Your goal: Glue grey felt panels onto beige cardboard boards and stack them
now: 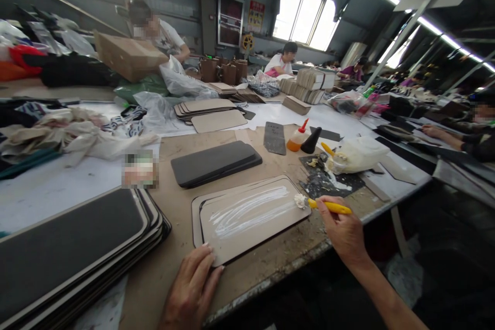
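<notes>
My right hand (pixel 342 229) is closed around a yellow-handled glue brush (pixel 328 207). Its white bristles rest at the right end of a tan rounded board (pixel 251 216) streaked with white glue. My left hand (pixel 193 283) lies flat with fingers stretched out, its fingertips pressing the board's near left corner. The board lies on top of another like it on the brown work surface (pixel 178 201).
A stack of dark-faced boards (pixel 73 247) sits at my left. Dark panels (pixel 214 162) lie beyond the board. A glue tub (pixel 356 154), an orange squeeze bottle (pixel 297 140) and a glue-stained mat (pixel 328 181) stand to the right. Other people work along the table's far and right sides.
</notes>
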The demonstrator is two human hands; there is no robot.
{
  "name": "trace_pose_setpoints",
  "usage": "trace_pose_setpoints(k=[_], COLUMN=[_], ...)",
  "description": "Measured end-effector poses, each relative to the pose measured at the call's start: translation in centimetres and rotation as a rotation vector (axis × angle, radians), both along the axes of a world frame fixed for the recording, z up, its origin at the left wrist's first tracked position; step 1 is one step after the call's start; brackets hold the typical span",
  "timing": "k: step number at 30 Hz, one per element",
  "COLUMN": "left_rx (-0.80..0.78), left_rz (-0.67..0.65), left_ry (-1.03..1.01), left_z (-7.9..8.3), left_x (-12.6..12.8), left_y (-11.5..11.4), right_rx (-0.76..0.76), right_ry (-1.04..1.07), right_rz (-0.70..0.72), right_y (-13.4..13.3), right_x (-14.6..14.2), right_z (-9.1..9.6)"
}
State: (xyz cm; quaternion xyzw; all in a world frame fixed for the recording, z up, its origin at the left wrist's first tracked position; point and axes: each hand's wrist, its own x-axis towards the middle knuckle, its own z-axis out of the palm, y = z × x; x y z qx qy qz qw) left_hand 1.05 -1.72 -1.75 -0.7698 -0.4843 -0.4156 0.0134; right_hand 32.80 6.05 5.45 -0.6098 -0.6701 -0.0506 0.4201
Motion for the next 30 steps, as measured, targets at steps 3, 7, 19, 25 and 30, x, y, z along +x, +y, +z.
trace_pose_setpoints(k=[3,7,19,25,30], left_rx=[-0.028,-0.003,-0.005,-0.04,-0.048], left_rz=[-0.002,-0.022,0.047,0.09,0.082], left_ry=[0.007,0.015,-0.013,-0.083,-0.084], left_z=[0.0,-0.5,-0.1,0.9,1.1], left_x=[0.0,-0.2,0.1,0.8,0.9], left_y=[-0.2,-0.1,-0.4,-0.4,-0.4], right_rx=[0.046,0.062,-0.113,-0.065,-0.091], right_ry=[-0.042,-0.035,0.227,0.229,0.301], right_rz=[0.019,0.109,0.403,0.542,0.675], right_y=[0.7,1.6,-3.0,-3.4,-2.5], right_x=[0.0,-0.6,-6.6,-9.5,-13.7], right_z=[0.4,0.2,0.5,-0.3,0.2])
